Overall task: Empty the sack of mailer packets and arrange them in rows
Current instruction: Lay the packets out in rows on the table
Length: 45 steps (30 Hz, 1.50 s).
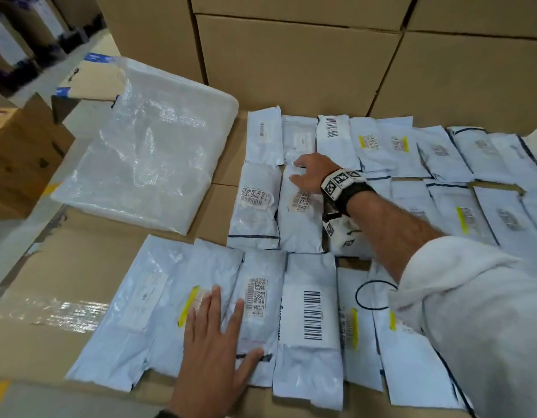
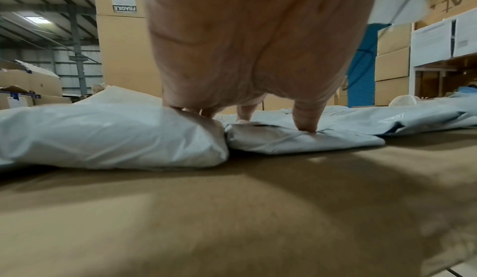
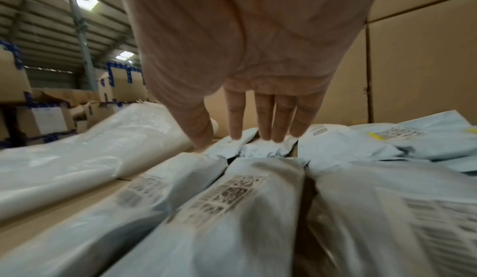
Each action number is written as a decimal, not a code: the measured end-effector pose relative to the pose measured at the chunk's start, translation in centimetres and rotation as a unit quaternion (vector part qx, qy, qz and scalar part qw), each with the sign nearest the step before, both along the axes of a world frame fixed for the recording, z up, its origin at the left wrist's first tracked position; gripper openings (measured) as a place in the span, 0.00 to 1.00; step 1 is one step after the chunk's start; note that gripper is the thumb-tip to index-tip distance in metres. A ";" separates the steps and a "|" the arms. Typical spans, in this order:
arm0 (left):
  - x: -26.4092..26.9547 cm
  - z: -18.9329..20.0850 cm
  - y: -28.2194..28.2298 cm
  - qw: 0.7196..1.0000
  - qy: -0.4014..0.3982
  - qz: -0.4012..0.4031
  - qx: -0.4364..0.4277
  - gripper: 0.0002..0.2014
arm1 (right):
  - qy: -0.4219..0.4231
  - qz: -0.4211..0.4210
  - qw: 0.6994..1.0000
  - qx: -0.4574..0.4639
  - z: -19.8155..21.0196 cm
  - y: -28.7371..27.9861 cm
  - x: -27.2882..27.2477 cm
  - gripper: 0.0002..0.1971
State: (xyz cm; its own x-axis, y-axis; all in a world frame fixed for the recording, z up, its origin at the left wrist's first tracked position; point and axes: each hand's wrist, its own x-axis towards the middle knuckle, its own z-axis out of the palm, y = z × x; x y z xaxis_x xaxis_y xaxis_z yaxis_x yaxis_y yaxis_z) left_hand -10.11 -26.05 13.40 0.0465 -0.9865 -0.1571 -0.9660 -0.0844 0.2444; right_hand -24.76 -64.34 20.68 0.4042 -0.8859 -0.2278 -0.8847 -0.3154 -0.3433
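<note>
Flat brown cardboard serving as a worktop, spread with mailer packets and one limp sack.

The cardboard surface (image 1: 65,267) has a strip of clear tape (image 1: 65,312) across its near left part. On it, at the far left, lies a translucent plastic sack (image 1: 146,152), slack and crumpled. To the right the pale grey packets lie in three rows (edges touching or overlapping in places): a far row (image 1: 366,143), a middle row (image 1: 255,206) and a near row (image 1: 309,327). Most show barcode labels, some with a yellow strip. Bare cardboard shows between the sack and the near row.
</note>
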 end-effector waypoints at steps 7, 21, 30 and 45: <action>0.5 -0.4 -0.5 1.000 0.013 0.006 -0.011 0.45 | 0.053 0.066 0.996 0.032 0.2 13.0 -7.4 0.31; -4.2 0.5 -2.5 0.989 0.050 -0.119 -0.068 0.46 | -0.014 -0.190 0.979 -0.069 -2.6 29.4 -19.4 0.42; -5.9 -1.5 -2.8 0.994 0.020 -0.104 -0.028 0.46 | 0.064 -0.231 0.969 0.053 -4.6 32.2 -25.1 0.47; -10.8 -0.2 -2.2 0.997 -0.062 -0.039 -0.039 0.48 | 0.058 -0.235 0.970 0.001 -6.0 34.2 -33.7 0.51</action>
State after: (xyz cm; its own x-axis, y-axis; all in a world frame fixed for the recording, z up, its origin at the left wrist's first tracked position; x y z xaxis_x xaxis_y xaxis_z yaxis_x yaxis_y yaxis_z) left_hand -20.95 -28.23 13.21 -0.0162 -0.9968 -0.0779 -0.9920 0.0063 0.1263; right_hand -58.48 -30.12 14.71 -0.0726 -0.9656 -0.2498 -0.9636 0.1325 -0.2323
